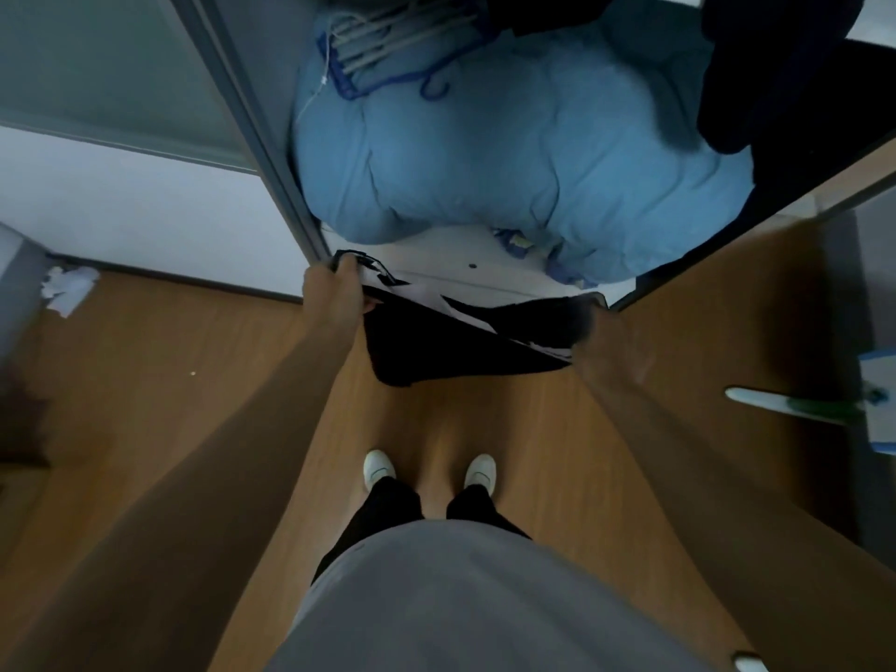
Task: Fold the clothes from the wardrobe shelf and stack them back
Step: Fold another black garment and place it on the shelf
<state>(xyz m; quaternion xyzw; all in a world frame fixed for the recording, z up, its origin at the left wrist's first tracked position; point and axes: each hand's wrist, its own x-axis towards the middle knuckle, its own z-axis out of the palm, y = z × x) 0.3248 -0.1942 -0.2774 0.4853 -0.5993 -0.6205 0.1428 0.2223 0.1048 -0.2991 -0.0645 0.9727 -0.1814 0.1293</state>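
Folding at an early stage, to judge from the lay of things. Stretched between both grips at the centre of view: one black-and-white garment (pixel 436 346), held in the air above the wooden floor (pixel 194 405), just in front of the white bottom board (pixel 436 271) of the open wardrobe. Left grip (pixel 339 291), at 9 o'clock of the garment, clamped on an upper corner, fingers curled round the dark edge. Right grip (pixel 594 332), at 3 o'clock, badly blurred, with the cloth running up to it and covering the fingers; clamped or merely carrying, cannot tell. Not yet folded: spread wide and loosely doubled, white panel showing along the upper side, lower edge sagging toward 6 o'clock. No finished stack of folded clothes anywhere in sight. Filling the wardrobe at 12 o'clock: a bulky blue duvet (pixel 509 152), with a bundle of hangers (pixel 388 41) lying on it toward 11 o'clock and dark clothing (pixel 776 70) hanging at 1 o'clock. On the floor at 9 o'clock, well apart from the garment, crumpled paper (pixel 68 288); at 6 o'clock, a pair of white shoes (pixel 429 470). Left to do, judged from here: square up this piece, fold it, set it back inside, then repeat for whatever else waits out of view. Most of the job ahead, little or nothing behind.
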